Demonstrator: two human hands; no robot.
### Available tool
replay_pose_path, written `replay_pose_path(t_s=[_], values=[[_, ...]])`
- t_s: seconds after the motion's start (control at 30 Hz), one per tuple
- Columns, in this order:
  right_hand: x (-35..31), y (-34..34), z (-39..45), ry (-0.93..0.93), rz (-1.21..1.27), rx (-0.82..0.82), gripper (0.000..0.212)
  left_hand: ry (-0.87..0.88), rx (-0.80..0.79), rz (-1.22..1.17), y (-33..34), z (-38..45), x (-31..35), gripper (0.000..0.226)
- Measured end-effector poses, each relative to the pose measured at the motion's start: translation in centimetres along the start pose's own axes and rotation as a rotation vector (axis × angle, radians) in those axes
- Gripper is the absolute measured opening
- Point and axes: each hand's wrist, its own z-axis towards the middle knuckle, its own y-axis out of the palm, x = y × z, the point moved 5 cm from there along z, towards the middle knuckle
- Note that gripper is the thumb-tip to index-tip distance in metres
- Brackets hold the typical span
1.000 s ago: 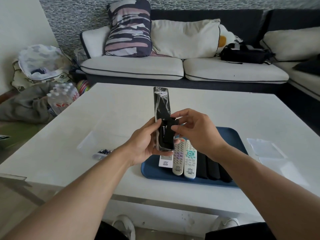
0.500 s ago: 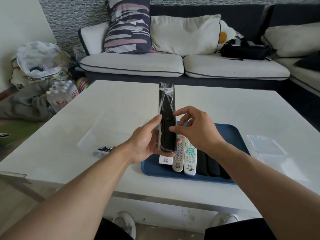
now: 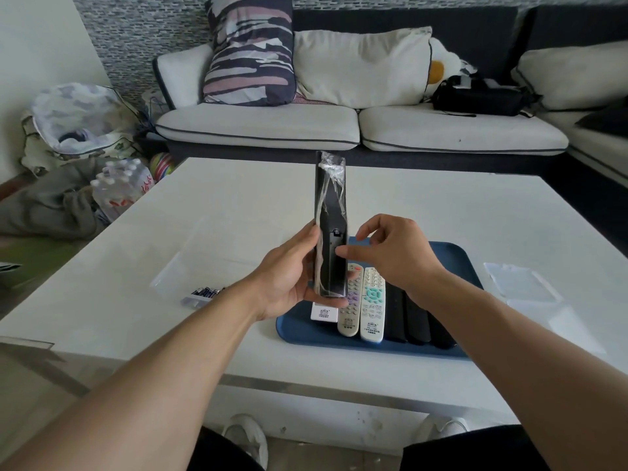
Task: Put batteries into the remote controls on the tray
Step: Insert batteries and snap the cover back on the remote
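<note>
While the person sits at the white table (image 3: 424,205), a small pack of batteries (image 3: 204,294) lies on the left part of the table top, beside a sheet of clear plastic (image 3: 176,266). To the right of it, the left hand (image 3: 289,277) holds a long black remote control (image 3: 331,226) upright above the table, with the thumb on its left edge and the fingers curled behind its lower part. The remote control is wrapped in thin clear film, which is crumpled near the top end, and its back side faces the camera. The right hand (image 3: 390,253) is just beside it: the thumb tip touches the lower half of the back, and the other fingers are bent loosely in the air and do not close around anything. Under both hands a blue tray (image 3: 452,256) stands on the near part of the table. In the tray lie a small white remote (image 3: 323,312), then two light remotes with coloured buttons (image 3: 372,304) side by side, then some black remotes (image 3: 416,317) partly hidden by the right forearm. Further right, more clear plastic pieces (image 3: 520,283) lie flat on the table. Behind the table stands a sofa (image 3: 339,127) with cushions.
</note>
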Motion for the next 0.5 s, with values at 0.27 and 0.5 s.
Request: replay_pose_path(t_s=[0.27,0.5], values=[[-0.4,1.1,-0.7,-0.161,-0.22,-0.057,0.016,-0.083,0.235,0.043,-0.6,1.0,-0.9,0.054],[-0.7,2.7,-2.1,-0.202,-0.307,-0.308,0.044,-0.151,0.432,-0.074,-2.1,0.5,-1.5,0.018]])
